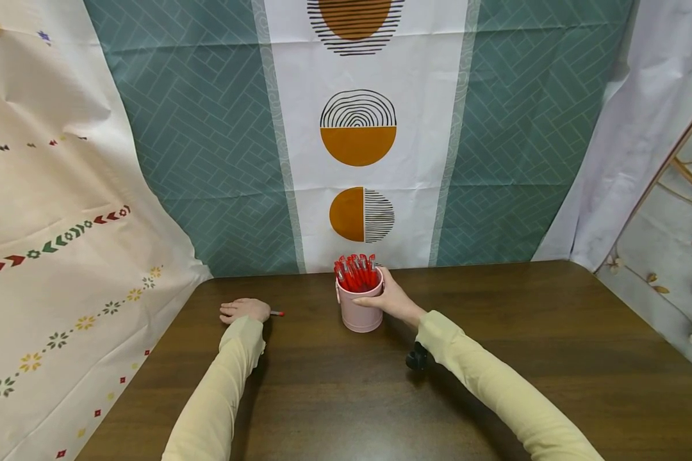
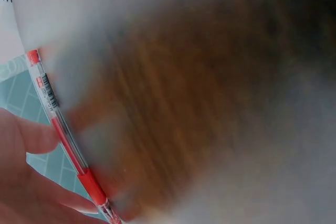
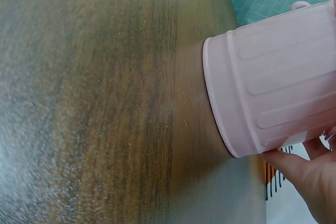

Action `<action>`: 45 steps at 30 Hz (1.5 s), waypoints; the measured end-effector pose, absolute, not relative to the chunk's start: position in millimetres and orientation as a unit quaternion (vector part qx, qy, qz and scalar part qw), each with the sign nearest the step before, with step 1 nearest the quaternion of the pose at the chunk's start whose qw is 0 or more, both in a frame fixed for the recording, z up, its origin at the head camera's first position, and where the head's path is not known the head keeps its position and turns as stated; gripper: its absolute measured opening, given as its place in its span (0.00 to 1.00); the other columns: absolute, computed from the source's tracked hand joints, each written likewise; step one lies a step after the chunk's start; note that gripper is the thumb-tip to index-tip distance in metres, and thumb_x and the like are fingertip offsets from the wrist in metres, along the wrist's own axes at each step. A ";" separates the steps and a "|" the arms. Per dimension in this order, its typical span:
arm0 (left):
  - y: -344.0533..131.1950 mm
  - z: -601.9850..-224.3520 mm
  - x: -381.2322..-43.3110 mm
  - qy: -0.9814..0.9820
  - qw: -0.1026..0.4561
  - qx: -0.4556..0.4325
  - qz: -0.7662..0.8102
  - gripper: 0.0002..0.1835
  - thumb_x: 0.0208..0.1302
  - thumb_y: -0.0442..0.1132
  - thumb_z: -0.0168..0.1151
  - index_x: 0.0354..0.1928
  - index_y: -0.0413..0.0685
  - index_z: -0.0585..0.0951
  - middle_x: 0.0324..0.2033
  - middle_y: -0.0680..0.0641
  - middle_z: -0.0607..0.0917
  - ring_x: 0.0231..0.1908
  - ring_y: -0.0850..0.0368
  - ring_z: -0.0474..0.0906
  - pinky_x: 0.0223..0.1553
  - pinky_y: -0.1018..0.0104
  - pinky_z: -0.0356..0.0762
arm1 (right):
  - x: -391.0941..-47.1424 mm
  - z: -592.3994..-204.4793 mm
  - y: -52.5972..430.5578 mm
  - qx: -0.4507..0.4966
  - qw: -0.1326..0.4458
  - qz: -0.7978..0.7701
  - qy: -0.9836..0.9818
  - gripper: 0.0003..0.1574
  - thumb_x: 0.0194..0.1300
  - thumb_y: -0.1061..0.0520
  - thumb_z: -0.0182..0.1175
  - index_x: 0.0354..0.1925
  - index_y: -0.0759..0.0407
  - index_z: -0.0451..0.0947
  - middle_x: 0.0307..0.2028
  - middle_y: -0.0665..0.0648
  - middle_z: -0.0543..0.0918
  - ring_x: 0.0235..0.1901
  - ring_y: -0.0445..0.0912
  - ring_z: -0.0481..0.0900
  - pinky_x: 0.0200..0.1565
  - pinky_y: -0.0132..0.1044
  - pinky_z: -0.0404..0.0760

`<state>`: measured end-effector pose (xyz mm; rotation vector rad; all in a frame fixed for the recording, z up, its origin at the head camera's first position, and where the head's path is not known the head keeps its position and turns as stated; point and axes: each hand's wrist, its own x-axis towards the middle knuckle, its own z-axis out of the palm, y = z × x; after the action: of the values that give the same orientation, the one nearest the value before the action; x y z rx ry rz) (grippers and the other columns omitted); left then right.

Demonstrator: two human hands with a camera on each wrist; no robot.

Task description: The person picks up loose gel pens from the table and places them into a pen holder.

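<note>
Near the back of the table, a pink bucket-shaped pen holder [image 1: 360, 318] stands upright with several red pens [image 1: 356, 274] in it. My right hand [image 1: 396, 299] grips its right side, thumb in front and the other fingers behind. The right wrist view shows the pink holder [image 3: 278, 77] with its base at the tabletop. Off to the left, my left hand [image 1: 246, 310] is low over a single red pen [image 1: 277, 313] on the table. Seen by the left wrist camera, the clear-barrelled red pen [image 2: 68, 140] has the thumb touching it and a straight finger alongside.
The dark wooden table [image 1: 346, 397] ends at a patterned green and white cloth [image 1: 219, 141] hung behind it. A cream printed cloth [image 1: 63, 256] hangs at the left edge. Below the right sleeve is a small black device [image 1: 416, 357].
</note>
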<state>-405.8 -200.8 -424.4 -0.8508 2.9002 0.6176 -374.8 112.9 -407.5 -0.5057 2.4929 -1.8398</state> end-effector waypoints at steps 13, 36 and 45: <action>-199.4 -418.6 -399.8 0.943 0.003 -0.255 0.214 0.31 0.65 0.33 0.39 0.60 0.16 0.42 0.61 0.21 0.43 0.62 0.31 0.38 0.60 0.48 0.38 | -373.8 -405.4 112.9 -0.157 0.001 -0.586 0.795 0.54 0.41 0.45 0.73 0.60 0.51 0.53 0.55 0.52 0.65 0.55 0.47 0.63 0.53 0.47 0.65; -212.4 -409.9 -399.4 0.969 0.029 -0.165 0.184 0.21 0.66 0.29 0.34 0.54 0.15 0.61 0.54 0.19 0.59 0.56 0.25 0.52 0.56 0.43 0.53 | -373.7 -406.7 111.8 -0.166 -0.002 -0.589 0.791 0.52 0.42 0.46 0.73 0.59 0.52 0.54 0.54 0.53 0.65 0.53 0.46 0.64 0.53 0.45 0.66; -211.9 -414.5 -398.1 0.988 -0.010 -0.106 0.116 0.13 0.59 0.26 0.47 0.43 0.27 0.77 0.41 0.28 0.76 0.39 0.35 0.75 0.37 0.48 0.74 | -375.1 -408.4 112.6 -0.162 0.005 -0.590 0.791 0.52 0.42 0.46 0.73 0.59 0.51 0.54 0.54 0.53 0.64 0.54 0.46 0.63 0.54 0.45 0.65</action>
<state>-398.1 -211.9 -414.5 -0.3338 3.1223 0.3683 -375.1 112.6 -408.4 -0.5066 2.4782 -1.8475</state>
